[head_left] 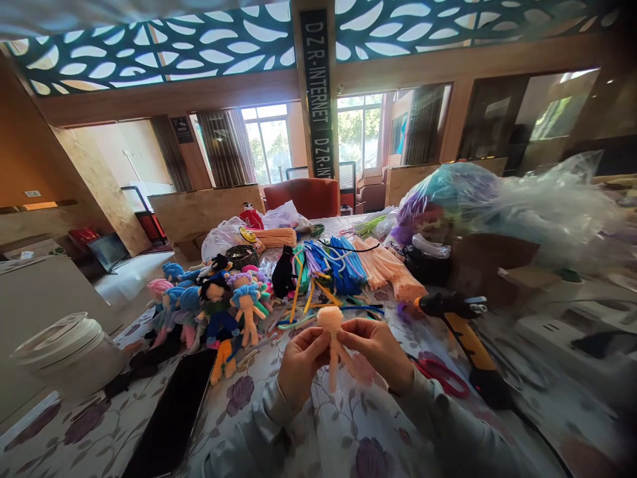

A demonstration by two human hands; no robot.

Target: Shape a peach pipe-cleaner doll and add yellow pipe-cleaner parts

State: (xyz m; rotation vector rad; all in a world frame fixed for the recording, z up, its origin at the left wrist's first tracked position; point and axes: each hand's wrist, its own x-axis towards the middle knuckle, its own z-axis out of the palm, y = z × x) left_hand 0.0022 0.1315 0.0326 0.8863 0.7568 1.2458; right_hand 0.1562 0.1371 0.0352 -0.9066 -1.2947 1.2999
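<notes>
A small peach doll body (330,320) made of fuzzy pipe cleaner, with a round head and dangling legs, is held upright between both hands above the table. My left hand (301,362) pinches it at the left, just under the head. From the other side my right hand (381,348) pinches it at the same height, thumb and forefinger closed. Behind them lie loose coloured pipe cleaners (313,317). To the left a finished doll with blue hair (247,312) leans against a heap of similar dolls (186,302).
A black phone (172,411) lies at front left, near a white lidded bucket (67,352). Red-handled scissors (442,375) and a yellow-black glue gun (465,342) are at right. Bundles of peach pipe cleaners (393,269) and blue ones (347,265) lie behind, beside plastic bags (542,206).
</notes>
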